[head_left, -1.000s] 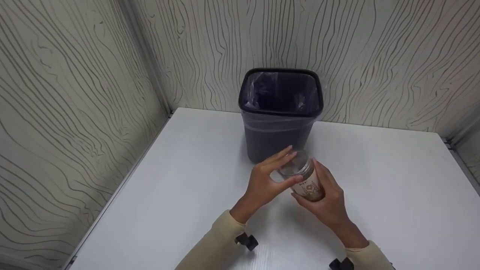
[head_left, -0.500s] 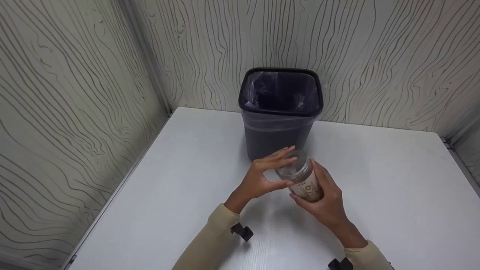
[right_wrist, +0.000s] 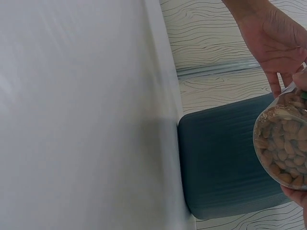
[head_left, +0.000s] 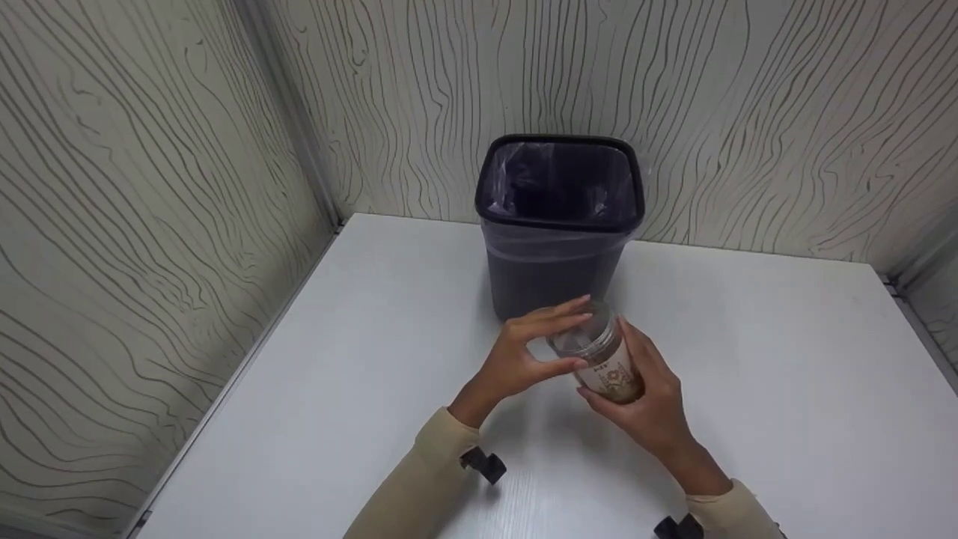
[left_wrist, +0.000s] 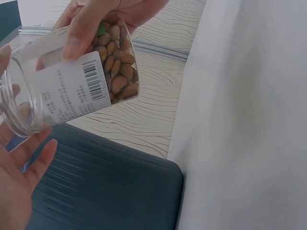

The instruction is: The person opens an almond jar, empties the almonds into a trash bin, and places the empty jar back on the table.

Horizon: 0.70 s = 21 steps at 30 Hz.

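A clear plastic jar [head_left: 615, 374] with a pale printed label is tilted above the table, its mouth end toward my left hand [head_left: 524, 352]. Almonds [left_wrist: 117, 72] lie gathered at its bottom end. My right hand [head_left: 655, 393] grips the jar's lower body, with the thumb and fingers on opposite sides. At the mouth end, my left thumb and fingers span the clear threaded rim [left_wrist: 24, 108] and hold it from both sides. Whether a clear lid sits on that rim, I cannot tell.
Just behind the jar stands a dark rubbish bin [head_left: 550, 273] with a clear liner bag. It is on the white table [head_left: 756, 359], near the back wall [head_left: 419, 97], which has a wood-grain pattern. Another patterned wall [head_left: 142, 224] borders the left.
My left hand turned at the rim and drew slightly left, its thumb sliding back along the jar, then stayed nearly still. My right hand kept its grip, barely shifting.
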Tool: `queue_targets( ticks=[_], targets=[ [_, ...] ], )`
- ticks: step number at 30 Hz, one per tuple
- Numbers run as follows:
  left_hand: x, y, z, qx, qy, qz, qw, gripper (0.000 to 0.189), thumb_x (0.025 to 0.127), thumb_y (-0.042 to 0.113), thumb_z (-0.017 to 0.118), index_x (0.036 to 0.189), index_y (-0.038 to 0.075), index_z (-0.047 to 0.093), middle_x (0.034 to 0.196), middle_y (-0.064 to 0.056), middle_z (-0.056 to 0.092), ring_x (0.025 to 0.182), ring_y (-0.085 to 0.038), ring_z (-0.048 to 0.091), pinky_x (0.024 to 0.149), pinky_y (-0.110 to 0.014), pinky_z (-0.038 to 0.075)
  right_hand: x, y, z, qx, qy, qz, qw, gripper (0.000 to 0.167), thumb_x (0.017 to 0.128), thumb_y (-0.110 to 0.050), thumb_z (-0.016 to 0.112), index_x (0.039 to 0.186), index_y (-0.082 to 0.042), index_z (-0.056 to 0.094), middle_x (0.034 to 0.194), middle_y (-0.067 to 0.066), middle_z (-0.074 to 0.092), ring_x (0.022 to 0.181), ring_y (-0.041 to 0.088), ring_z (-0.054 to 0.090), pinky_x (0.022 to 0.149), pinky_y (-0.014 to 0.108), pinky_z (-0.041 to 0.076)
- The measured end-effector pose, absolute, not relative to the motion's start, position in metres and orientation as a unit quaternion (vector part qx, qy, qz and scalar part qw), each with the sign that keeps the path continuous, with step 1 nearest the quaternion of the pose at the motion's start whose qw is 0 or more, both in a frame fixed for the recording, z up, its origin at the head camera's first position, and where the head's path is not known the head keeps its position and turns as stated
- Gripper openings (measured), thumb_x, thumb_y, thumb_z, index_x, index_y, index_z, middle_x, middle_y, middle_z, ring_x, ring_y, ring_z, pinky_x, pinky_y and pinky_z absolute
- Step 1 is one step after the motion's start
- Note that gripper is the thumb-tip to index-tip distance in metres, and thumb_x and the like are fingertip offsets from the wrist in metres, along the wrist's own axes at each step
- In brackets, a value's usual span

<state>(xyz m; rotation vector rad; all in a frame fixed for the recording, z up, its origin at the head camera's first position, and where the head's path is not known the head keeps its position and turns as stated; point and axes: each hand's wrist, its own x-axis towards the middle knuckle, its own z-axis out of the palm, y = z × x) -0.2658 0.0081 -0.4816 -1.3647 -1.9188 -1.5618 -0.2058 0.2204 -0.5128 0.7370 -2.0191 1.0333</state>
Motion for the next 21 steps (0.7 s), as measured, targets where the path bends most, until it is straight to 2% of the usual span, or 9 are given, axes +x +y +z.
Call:
queue_targets(
  ticks=[7, 14, 21],
  targets=[
    [-0.26, 0.01, -0.48, -0.46, -0.682, -0.535, 0.192, 0.054, 0.085, 0.02, 0.085, 0.133, 0.005, 0.066, 0.148, -0.007, 0.055, 0.136, -0.019, 0.053, 0.109, -0.037, 0.044, -0.201, 0.217, -0.505, 0.29, -0.783, 0.401, 0.378, 0.111, 0.049, 0.003, 0.097, 0.145, 0.014, 0.043, 0.138, 0.03, 0.054, 0.129, 0.01, 0.052, 0.107, 0.018, 0.04],
    [-0.254, 0.011, -0.477, -0.442, -0.702, -0.511, 0.227, 0.053, 0.084, 0.021, 0.086, 0.132, 0.006, 0.068, 0.145, -0.01, 0.059, 0.133, -0.021, 0.056, 0.106, -0.033, 0.047, -0.205, 0.222, -0.515, 0.286, -0.789, 0.396, 0.373, 0.11, 0.055, -0.007, 0.098, 0.149, 0.007, 0.043, 0.145, 0.02, 0.054, 0.128, 0.013, 0.054, 0.106, 0.019, 0.041],
    [-0.253, 0.014, -0.478, -0.423, -0.711, -0.503, 0.249, 0.051, 0.084, 0.024, 0.086, 0.13, 0.009, 0.07, 0.142, -0.008, 0.061, 0.129, -0.019, 0.059, 0.102, -0.029, 0.05, -0.206, 0.222, -0.516, 0.276, -0.79, 0.4, 0.374, 0.11, 0.055, -0.006, 0.099, 0.149, 0.006, 0.044, 0.145, 0.019, 0.054, 0.127, 0.012, 0.054, 0.104, 0.016, 0.041]
  ],
)
